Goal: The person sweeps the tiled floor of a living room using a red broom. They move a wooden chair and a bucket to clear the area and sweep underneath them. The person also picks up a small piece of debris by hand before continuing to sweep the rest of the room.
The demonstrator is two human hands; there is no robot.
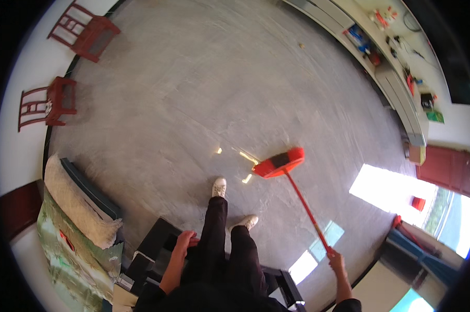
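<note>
My right hand [336,260] grips the upper end of a red broom handle [305,206]. The red broom head with a black middle band [279,162] lies on the grey floor, ahead and to the right of my white shoes [219,188]. Yellowish litter strips [249,157] touch or lie right beside the left end of the broom head, and smaller pieces [219,150] lie further left. My left hand [186,238] hangs beside my left thigh, its fingers loosely bent, with nothing seen in it.
Two red wooden chairs [65,97] stand along the left wall. A covered sofa [75,230] is at the lower left, with black furniture [159,241] close to my left leg. A long cabinet [400,93] curves along the right. A small brown bit [301,45] lies on the far floor.
</note>
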